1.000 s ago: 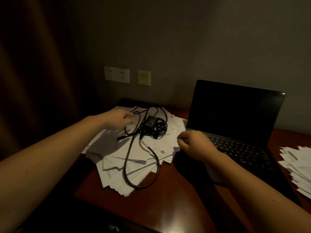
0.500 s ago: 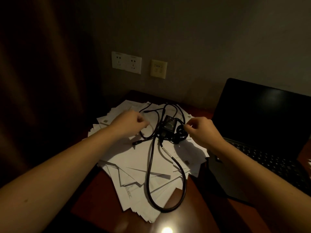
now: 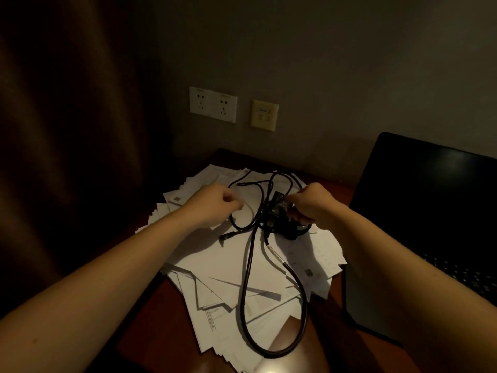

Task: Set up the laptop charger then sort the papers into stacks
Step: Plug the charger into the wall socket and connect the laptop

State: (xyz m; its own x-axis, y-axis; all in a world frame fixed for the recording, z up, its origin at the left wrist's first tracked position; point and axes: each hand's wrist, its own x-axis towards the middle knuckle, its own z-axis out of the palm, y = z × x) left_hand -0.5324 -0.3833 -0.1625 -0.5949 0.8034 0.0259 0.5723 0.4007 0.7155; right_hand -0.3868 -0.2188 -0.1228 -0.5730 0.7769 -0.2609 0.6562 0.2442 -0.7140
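Observation:
A black laptop charger brick (image 3: 277, 208) with tangled cables lies on a messy pile of white papers (image 3: 223, 262) on the dark red desk. One thick cable loop (image 3: 271, 343) runs down toward me over the papers. My right hand (image 3: 309, 204) grips the charger brick and its cables from the right. My left hand (image 3: 215, 204) is curled beside a thin cable loop just left of the brick; whether it pinches the cable is hidden. The open black laptop (image 3: 430, 216) stands at the right with a dark screen.
A white double wall socket (image 3: 213, 104) and a yellowish plate (image 3: 264, 115) sit on the wall above the desk's back edge. A dark curtain (image 3: 67, 130) hangs at the left. The desk edge (image 3: 150, 327) runs close to the papers on the left.
My right hand moved from the laptop's corner over to the charger brick and took hold of it. The view shifted left and closer to the pile. The left hand stayed by the cable.

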